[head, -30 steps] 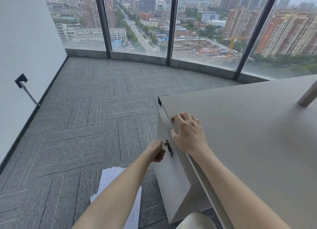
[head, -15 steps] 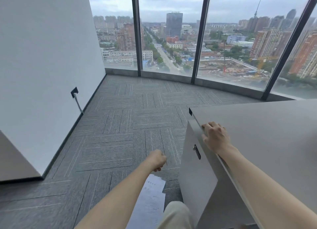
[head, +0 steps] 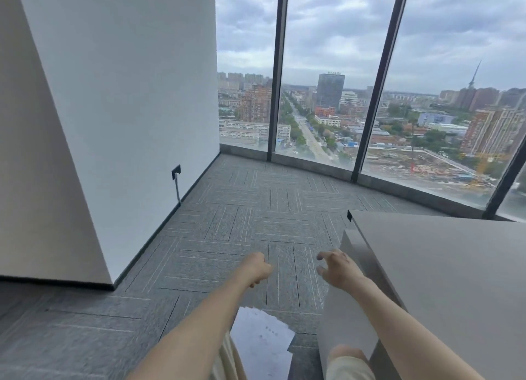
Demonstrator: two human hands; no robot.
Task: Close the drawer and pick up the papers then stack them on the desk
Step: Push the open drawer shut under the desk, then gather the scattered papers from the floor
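Note:
The grey desk (head: 444,265) fills the right side, and its drawer front (head: 345,317) lies flush under the top edge. A loose pile of white papers (head: 260,342) lies on the carpet between my knees, partly hidden by my left forearm. My left hand (head: 254,268) hovers over the carpet with its fingers curled in and holds nothing. My right hand (head: 336,267) is off the desk, just left of the drawer front, fingers spread and empty.
Grey carpet tiles (head: 250,214) stretch to floor-to-ceiling windows (head: 327,95) at the back. A white wall (head: 128,95) with a black socket (head: 176,172) and a hanging cable bounds the left side. My knees (head: 348,362) show at the bottom edge.
My right hand has lifted off the desk's top edge and now hangs in the air beside the drawer front. My left hand left the drawer handle. The view has tilted upward.

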